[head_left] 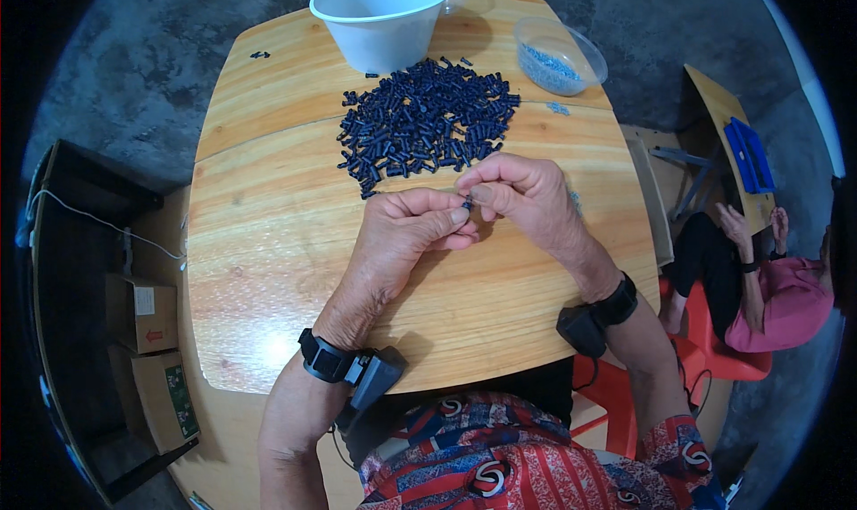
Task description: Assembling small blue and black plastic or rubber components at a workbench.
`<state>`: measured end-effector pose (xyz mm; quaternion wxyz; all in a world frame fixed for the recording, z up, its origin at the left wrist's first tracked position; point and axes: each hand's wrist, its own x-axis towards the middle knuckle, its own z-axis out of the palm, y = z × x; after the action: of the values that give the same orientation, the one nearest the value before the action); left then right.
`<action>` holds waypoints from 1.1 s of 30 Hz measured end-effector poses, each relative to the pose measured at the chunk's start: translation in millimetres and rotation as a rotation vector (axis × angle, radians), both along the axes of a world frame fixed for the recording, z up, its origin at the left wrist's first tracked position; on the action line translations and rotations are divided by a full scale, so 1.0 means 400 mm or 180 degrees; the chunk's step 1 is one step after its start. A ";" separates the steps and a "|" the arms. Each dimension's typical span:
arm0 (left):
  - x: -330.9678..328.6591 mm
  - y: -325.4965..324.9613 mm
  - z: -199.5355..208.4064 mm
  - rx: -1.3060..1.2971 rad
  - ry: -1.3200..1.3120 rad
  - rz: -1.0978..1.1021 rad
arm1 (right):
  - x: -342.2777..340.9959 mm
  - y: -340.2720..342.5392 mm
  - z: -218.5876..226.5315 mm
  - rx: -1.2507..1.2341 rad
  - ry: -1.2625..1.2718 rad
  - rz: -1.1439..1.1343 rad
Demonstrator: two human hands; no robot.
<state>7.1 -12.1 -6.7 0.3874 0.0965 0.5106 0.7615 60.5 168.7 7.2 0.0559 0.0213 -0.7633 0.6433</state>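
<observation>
Over the middle of the table, my left hand (406, 229) pinches a small black plastic part (468, 203) between thumb and fingertips. My right hand (528, 198) meets it there, thumb and forefinger closed at the same part; whether a second tiny piece sits between them is too small to tell. Just beyond both hands lies a wide heap of short black plastic parts (424, 122), which look like little tubes with a wider end. Beside my right wrist, a few tiny pale pieces (576, 203) rest on the wood.
Behind the heap stands a white bucket (379, 33). A clear bowl (585, 59) of small silvery-blue pieces is at the far right, with a few loose pieces (558, 108) near it. Several black parts (260, 55) lie far left. Another person (777, 300) sits at right.
</observation>
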 end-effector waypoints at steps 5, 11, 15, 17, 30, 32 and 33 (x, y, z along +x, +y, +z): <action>-0.006 -0.004 0.017 -0.0118 0.0094 0.0121 | 0.014 0.021 0.023 0.2009 0.1212 -0.0071; -0.002 -0.006 0.017 -0.0826 0.0849 -0.0014 | 0.026 -0.006 0.025 0.3360 0.1762 0.0132; -0.001 -0.010 0.027 -0.0954 0.1208 -0.0128 | 0.037 -0.026 0.030 0.3578 0.1808 0.0224; 0.007 -0.011 0.033 -0.1029 0.1311 -0.0161 | 0.041 -0.031 0.024 0.3680 0.1862 0.0204; 0.016 -0.004 0.022 -0.0842 0.1515 -0.0382 | 0.035 -0.026 -0.012 0.3657 0.2016 -0.0046; 0.012 -0.001 0.018 -0.0847 0.1684 -0.0398 | 0.042 -0.029 -0.006 0.3786 0.1933 -0.0051; 0.008 -0.005 0.015 -0.0867 0.1778 -0.0434 | 0.044 -0.035 -0.006 0.3893 0.1863 -0.0038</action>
<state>10.2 -14.1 -0.6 0.2917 0.2830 0.6869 0.6024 78.1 154.8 4.8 0.2417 0.2182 -0.9434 0.0631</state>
